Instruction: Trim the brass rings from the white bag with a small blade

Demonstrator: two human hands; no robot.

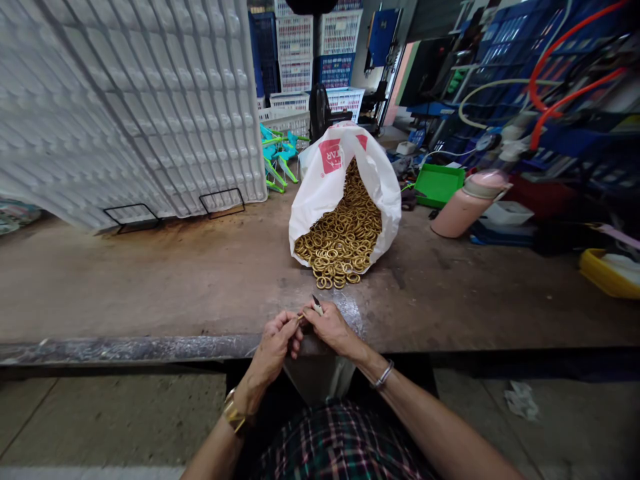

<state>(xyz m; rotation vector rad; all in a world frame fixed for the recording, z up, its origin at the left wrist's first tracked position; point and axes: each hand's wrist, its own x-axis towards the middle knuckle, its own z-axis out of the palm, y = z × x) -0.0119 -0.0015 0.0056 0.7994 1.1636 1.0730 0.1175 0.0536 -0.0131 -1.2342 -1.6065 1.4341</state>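
Standing upright on the left part of the desk [150,287], white ribbed panels [165,100] rise high, with black wire stands [220,193] at their foot. Just right of them, toward the far edge, are teal and lime-green frames [280,157]. At the middle of the near edge, the left hand [281,337], a gold-coloured watch [234,412] at its wrist, pinches a small brass-coloured ring [301,318] between thumb and fingers. The right hand [327,327] meets it there, its fingers closed around a slim dark-tipped tool [318,307] that points up toward the far edge; whether they also grip the ring, I cannot tell. Beyond both hands, a white sack [311,200] lies with its mouth toward the near edge — full of similar rings [350,227], a few spilled onto the desk in front. Farther right, near the far edge, come a green tray [440,185] and a pink bottle [465,208] — then, at the right, a yellow tray [600,277].
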